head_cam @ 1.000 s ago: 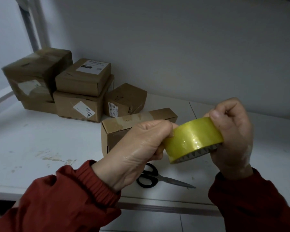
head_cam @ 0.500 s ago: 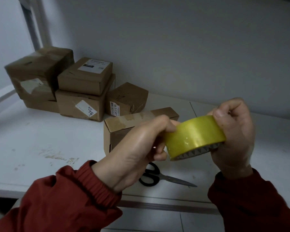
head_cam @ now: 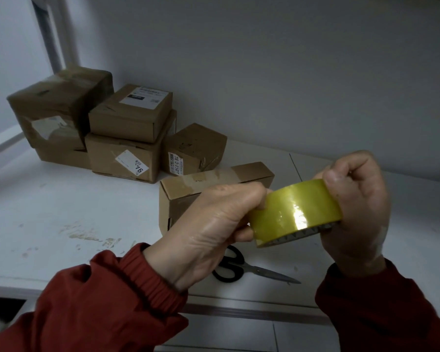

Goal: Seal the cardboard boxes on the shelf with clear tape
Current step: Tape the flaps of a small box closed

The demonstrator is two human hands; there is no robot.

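Both hands hold the roll of clear tape (head_cam: 292, 214) just above the front of the shelf (head_cam: 61, 204): the right hand (head_cam: 358, 212) is curled round its far side with the thumb on the outer wrap, and the left hand (head_cam: 208, 224) pinches its near side, probably feeling for the free end. The roll looks light, stiff on its core and slick on its glossy face, so the rims or the core should give the surest hold. The long cardboard box (head_cam: 214, 184) lies just behind the hands, with scissors (head_cam: 252, 271) below them and stacked boxes (head_cam: 127, 138) at the back left.
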